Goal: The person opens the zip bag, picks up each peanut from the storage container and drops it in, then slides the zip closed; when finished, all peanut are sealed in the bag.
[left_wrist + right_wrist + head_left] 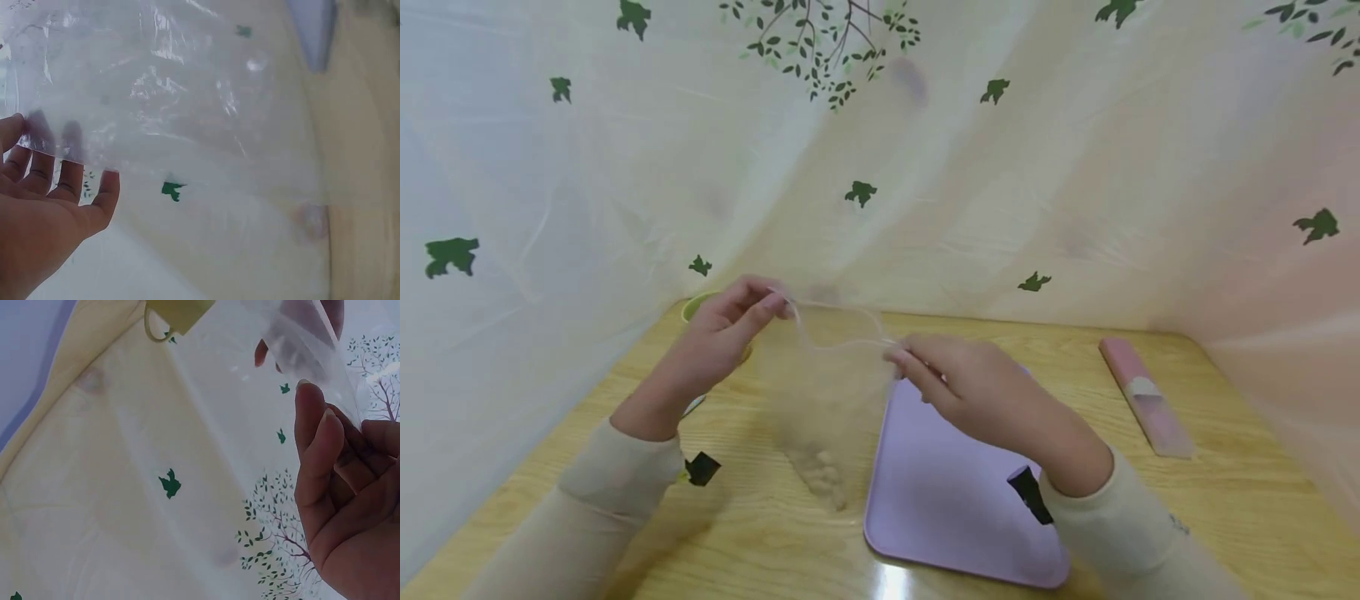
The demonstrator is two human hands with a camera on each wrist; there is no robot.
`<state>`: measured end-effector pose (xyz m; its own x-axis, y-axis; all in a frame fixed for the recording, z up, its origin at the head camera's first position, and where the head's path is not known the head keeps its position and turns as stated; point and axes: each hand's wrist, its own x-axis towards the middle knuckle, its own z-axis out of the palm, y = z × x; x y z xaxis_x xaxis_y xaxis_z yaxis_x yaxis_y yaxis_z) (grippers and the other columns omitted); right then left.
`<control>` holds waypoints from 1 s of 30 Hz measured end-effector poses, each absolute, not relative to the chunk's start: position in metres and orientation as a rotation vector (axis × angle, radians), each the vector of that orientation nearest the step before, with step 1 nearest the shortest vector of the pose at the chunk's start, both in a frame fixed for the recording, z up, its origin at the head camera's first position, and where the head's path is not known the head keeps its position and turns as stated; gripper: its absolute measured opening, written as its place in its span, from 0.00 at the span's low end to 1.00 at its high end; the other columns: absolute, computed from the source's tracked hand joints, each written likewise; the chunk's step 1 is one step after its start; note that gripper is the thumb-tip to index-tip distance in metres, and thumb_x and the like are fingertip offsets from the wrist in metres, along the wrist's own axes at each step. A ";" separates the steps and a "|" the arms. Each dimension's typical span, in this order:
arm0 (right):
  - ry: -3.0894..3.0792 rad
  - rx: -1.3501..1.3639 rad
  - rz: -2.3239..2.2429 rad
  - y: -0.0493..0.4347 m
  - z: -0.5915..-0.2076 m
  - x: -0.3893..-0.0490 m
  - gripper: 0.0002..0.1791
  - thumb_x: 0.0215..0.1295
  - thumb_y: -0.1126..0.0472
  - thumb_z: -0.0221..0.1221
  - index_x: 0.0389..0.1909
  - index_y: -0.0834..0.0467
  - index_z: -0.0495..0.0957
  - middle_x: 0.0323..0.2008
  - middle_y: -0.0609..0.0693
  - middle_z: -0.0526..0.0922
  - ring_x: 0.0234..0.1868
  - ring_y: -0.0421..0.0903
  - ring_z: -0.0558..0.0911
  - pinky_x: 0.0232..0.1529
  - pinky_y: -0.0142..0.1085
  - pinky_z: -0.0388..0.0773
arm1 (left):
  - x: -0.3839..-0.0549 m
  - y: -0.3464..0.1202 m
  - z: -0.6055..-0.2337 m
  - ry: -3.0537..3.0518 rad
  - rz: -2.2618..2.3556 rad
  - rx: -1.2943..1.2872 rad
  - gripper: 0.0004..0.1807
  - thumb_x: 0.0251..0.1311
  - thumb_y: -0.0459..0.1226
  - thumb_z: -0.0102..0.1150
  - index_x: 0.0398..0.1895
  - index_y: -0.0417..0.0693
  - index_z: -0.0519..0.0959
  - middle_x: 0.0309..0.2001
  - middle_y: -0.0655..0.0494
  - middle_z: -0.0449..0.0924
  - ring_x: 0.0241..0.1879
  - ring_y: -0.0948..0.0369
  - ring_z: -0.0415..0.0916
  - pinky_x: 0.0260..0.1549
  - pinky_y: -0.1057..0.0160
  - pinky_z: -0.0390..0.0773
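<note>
A clear plastic zip bag [827,392] hangs between my two hands, its mouth spread apart at the top. Several small pale pieces [822,475] lie in its bottom corner; what they are I cannot tell. My left hand [724,333] pinches the left end of the bag's rim between thumb and fingers. At the right end of the rim, my right hand [973,379] pinches the plastic. In the left wrist view the see-through bag [156,94] stretches away from the left hand [50,212]. The right wrist view has the right hand [350,506] gripping the bag's edge.
A purple tray [955,500] lies on the wooden table [760,533], below my right hand. Far right is a pink and clear flat packet [1142,396]. A yellow-green cup [181,312] stands behind my left hand. A curtain with printed green birds [861,193] surrounds the table.
</note>
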<state>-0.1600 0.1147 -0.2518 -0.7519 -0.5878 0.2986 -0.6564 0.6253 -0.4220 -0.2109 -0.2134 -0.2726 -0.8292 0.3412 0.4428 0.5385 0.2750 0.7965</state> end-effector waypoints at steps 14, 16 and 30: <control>-2.531 1.003 1.152 0.125 -0.254 -0.173 0.14 0.83 0.55 0.56 0.58 0.49 0.88 0.39 0.43 0.91 0.26 0.36 0.84 0.27 0.35 0.81 | -0.204 -0.225 -0.260 -2.268 -1.539 -0.781 0.11 0.83 0.37 0.50 0.55 0.44 0.80 0.46 0.68 0.84 0.53 0.66 0.81 0.61 0.75 0.77; -2.541 0.997 1.155 0.125 -0.254 -0.174 0.12 0.83 0.55 0.56 0.51 0.47 0.89 0.38 0.43 0.91 0.26 0.36 0.84 0.26 0.35 0.80 | -0.204 -0.226 -0.260 -2.283 -1.522 -0.775 0.10 0.83 0.38 0.50 0.54 0.44 0.80 0.46 0.67 0.83 0.53 0.66 0.81 0.61 0.75 0.77; -2.629 0.902 1.220 0.115 -0.252 -0.178 0.08 0.77 0.49 0.64 0.49 0.45 0.88 0.36 0.41 0.89 0.32 0.43 0.88 0.27 0.38 0.83 | -0.196 -0.224 -0.263 -2.398 -1.285 -0.704 0.11 0.81 0.42 0.55 0.56 0.48 0.82 0.48 0.61 0.84 0.49 0.69 0.84 0.50 0.75 0.80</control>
